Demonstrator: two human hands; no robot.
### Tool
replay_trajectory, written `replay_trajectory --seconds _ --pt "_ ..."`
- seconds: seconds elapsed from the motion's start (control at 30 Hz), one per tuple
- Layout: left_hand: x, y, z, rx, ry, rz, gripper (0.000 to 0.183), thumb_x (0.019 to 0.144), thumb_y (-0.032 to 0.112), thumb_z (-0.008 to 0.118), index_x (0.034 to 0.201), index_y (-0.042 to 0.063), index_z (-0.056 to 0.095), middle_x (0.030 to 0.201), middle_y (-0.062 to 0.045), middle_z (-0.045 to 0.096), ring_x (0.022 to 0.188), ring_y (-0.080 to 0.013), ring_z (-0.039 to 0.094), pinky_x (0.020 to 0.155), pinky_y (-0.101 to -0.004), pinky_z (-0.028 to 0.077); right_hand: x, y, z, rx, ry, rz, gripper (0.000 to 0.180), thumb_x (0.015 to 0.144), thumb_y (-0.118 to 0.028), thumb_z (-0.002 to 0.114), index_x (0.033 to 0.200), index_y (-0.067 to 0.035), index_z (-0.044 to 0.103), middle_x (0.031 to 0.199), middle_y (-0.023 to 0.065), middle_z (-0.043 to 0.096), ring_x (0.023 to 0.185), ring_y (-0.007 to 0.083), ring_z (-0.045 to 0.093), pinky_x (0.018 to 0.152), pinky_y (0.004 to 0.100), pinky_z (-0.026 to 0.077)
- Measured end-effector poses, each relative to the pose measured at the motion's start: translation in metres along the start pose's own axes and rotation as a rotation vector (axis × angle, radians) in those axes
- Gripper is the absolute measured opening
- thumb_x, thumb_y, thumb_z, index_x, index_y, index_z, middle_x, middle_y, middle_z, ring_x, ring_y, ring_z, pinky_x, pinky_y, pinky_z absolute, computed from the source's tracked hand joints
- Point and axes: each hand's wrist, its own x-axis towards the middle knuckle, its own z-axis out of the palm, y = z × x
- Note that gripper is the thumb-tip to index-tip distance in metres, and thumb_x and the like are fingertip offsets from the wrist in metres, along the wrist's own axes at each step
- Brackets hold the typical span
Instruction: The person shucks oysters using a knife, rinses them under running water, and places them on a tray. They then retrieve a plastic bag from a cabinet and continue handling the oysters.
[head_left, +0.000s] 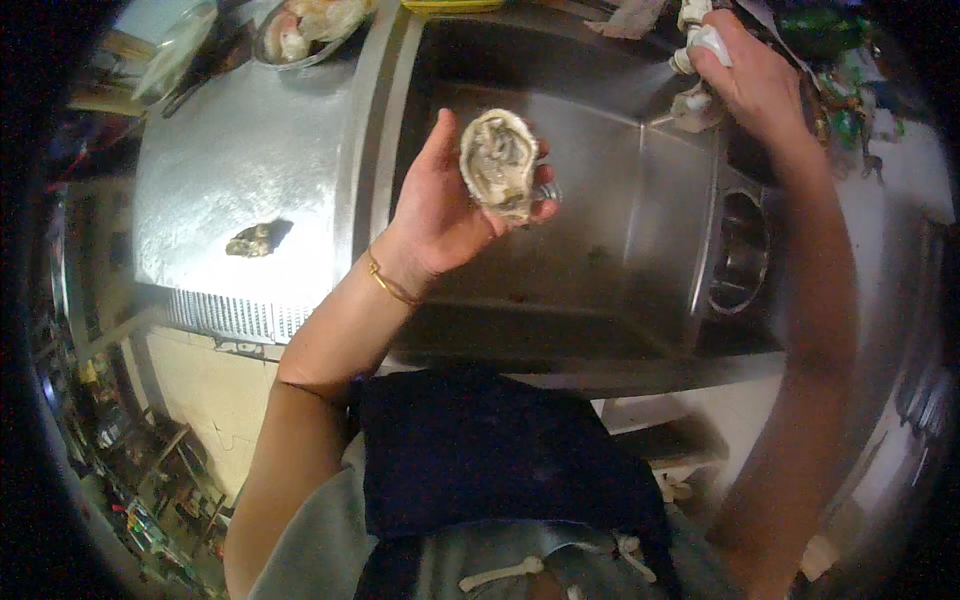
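Observation:
On the palm of my left hand (442, 202) lies an opened oyster in its half shell (499, 161), its hollow side up, held over the stainless steel sink (592, 217). My fingers curl around the shell's right edge, and a gold-coloured bracelet is on the wrist. At the upper right, my right hand (742, 75) is closed around a white spray nozzle (709, 45), from which a fine spray comes out towards the left. A small dark piece of shell (255, 240) lies on the wet metal worktop (225, 157) left of the sink.
An oval dish (300, 34) with pale food stands at the worktop's back edge. A yellow tray (454, 5) is behind the sink. A round metal container (739, 251) sits to the sink's right. Green bottles (821, 34) and other items crowd the far right corner.

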Motion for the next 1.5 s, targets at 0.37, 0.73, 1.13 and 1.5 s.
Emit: replay_trajectory --seconds 0.37,0.73,1.13,1.5 --pt "0.089 -0.029 0.003 0.272 0.279 -0.044 0.071 0.095 0.068 0.021 0.126 0.014 0.054 0.118 -0.005 0.062 0.108 -0.0212 0.058 0.089 -0.0426 0.049 -0.074 -0.054 0.130 0.736 0.577 -0.297 0.021 0.073 -0.015 0.073 0.093 -0.009 0.067 0.104 0.0106 0.061 0.096 0.0315 0.059 0.085 0.0419 0.048" --pt "0.180 -0.032 -0.038 0.187 0.216 -0.175 0.076 0.093 0.071 0.022 0.130 0.012 0.053 0.129 -0.010 0.058 0.119 -0.0267 0.055 0.101 -0.0442 0.043 -0.008 -0.017 0.182 0.888 0.409 -0.046 0.015 0.075 -0.014 0.069 0.086 -0.004 0.064 0.101 0.0157 0.061 0.089 0.0327 0.061 0.078 0.0399 0.050" --pt "0.244 -0.043 -0.050 0.163 0.169 -0.272 0.074 0.096 0.065 0.018 0.133 0.011 0.052 0.135 -0.009 0.054 0.127 -0.0270 0.048 0.109 -0.0443 0.033 0.005 0.008 0.195 0.684 0.378 0.079 0.016 0.083 -0.022 0.063 0.091 -0.008 0.062 0.087 0.0193 0.065 0.078 0.0406 0.064 0.069 0.0481 0.050" --pt "0.221 -0.040 -0.059 0.097 0.176 -0.230 0.067 0.100 0.059 0.018 0.128 0.012 0.055 0.129 -0.007 0.058 0.121 -0.0253 0.051 0.104 -0.0417 0.038 0.003 0.002 0.210 0.996 0.332 0.082 0.016 0.081 -0.011 0.065 0.094 -0.002 0.062 0.086 0.0131 0.067 0.074 0.0252 0.064 0.071 0.0368 0.052"
